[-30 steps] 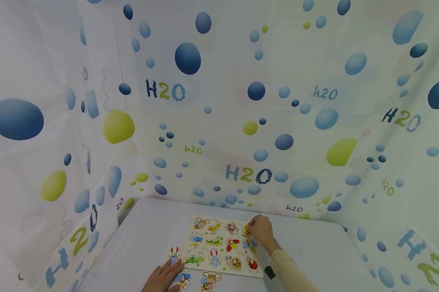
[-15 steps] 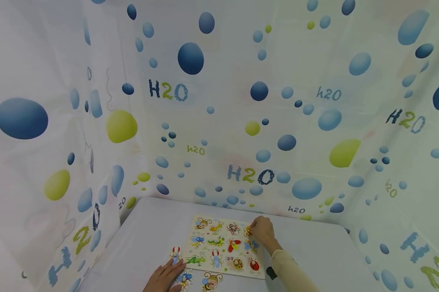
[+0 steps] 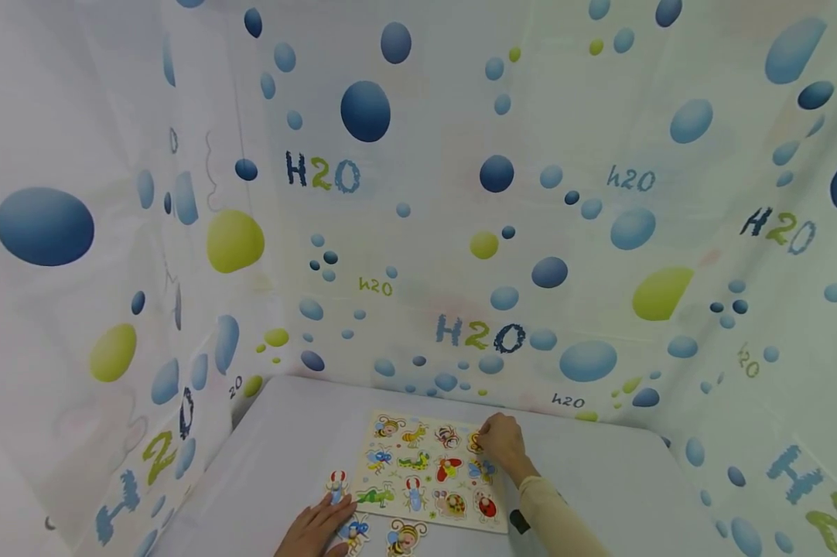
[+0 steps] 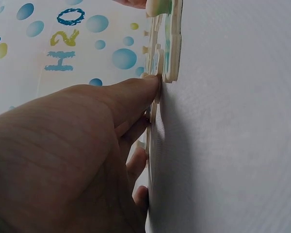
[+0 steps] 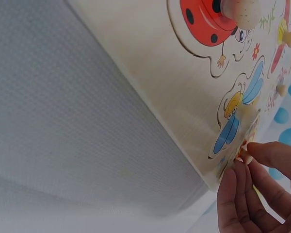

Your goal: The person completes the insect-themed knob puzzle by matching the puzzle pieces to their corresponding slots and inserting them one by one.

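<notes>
A wooden insect peg puzzle board lies on the table in the head view. At its far right corner my right hand pinches the small knob of a yellow-and-red puzzle piece. Seen from the right wrist, that piece stands slightly tilted at the corner, partly hidden by thumb and fingers. My left hand lies flat by the near left corner, fingers extended. Around it are loose pieces: a stag beetle, a blue mosquito-like insect and a bee. The left thumb touches a piece's edge.
Several pieces sit in the board, among them a ladybird and a green caterpillar. A small dark object lies beside the right forearm. White curtains with coloured dots enclose the white table at back and sides.
The head view has shifted slightly, so everything sits a little further right in it. Both hands keep their places, the right one still pinching the knob at the corner.
</notes>
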Demonstrator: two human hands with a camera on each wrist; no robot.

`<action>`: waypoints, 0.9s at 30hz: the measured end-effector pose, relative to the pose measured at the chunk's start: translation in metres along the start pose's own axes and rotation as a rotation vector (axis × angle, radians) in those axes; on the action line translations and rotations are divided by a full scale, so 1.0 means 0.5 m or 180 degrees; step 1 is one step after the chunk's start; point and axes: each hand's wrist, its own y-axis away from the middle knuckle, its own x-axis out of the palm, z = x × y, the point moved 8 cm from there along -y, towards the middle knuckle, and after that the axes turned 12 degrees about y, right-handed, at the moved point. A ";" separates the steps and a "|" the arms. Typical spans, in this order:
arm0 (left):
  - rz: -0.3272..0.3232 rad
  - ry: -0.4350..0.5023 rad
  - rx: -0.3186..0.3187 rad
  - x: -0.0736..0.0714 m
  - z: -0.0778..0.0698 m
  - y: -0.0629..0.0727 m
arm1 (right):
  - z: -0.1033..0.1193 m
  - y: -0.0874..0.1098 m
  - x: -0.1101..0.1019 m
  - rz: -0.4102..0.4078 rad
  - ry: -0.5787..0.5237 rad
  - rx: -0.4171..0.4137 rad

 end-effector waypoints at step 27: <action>0.0253 0.0448 -0.0276 -0.004 -0.002 0.001 | 0.048 0.053 -0.019 -0.0206 -0.0236 -0.0437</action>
